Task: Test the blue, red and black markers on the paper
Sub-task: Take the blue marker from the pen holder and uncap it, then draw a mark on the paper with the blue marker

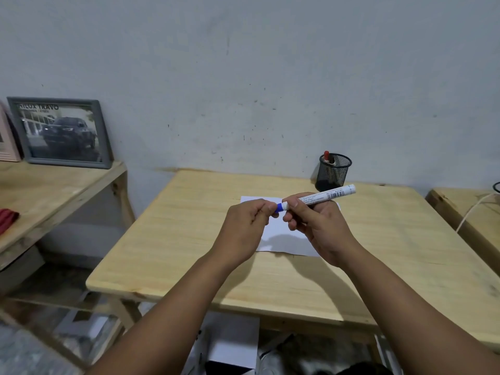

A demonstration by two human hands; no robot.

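Both hands were over the paper (281,234): right hand (322,226) was wrapped round the marker (322,197), left hand (244,226) fingers pinched on its blue cap (278,207).

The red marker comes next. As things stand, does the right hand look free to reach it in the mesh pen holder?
Probably not yet: the right hand grips the blue marker. The path to the red marker in the mesh pen holder looks clear.

Wooden table (167,255) bears paper (284,236), mesh holder (334,171).
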